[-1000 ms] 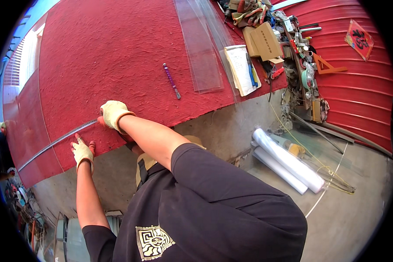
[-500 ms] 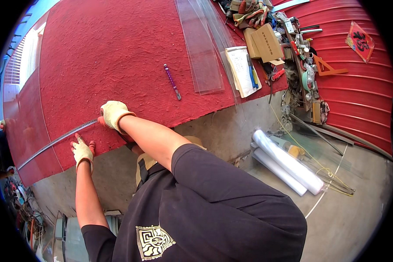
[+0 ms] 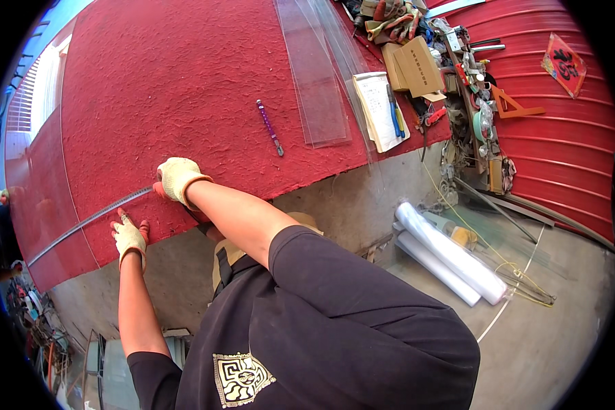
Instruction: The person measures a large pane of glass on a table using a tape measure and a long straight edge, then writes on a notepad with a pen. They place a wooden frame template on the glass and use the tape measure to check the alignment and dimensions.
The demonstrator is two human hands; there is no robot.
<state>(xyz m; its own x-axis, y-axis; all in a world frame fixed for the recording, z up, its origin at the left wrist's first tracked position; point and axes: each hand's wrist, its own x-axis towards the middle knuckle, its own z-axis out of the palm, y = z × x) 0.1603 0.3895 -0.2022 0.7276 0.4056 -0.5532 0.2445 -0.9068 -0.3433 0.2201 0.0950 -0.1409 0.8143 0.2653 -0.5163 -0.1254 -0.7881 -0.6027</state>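
Observation:
My right hand (image 3: 179, 180), in a cream work glove with red fingers, is closed round the near end of a tape measure (image 3: 92, 217). The long, narrow blade runs left across the red-covered table (image 3: 178, 75) and over a clear glass sheet (image 3: 44, 198) at the left end. Just below the blade, my left hand (image 3: 130, 236), gloved alike, rests by the table's front edge with its fingers spread. What sits inside my right fist is hidden. A purple-handled glass cutter (image 3: 270, 128) lies on the table, right of my hands.
Clear glass strips (image 3: 314, 82), a notebook (image 3: 377, 113) with pens on it and a cardboard box (image 3: 417, 67) occupy the table's right end. Plastic-wrapped rolls (image 3: 451, 256) lie on the floor. Another person's gloved hand (image 3: 0, 197) shows at the far left.

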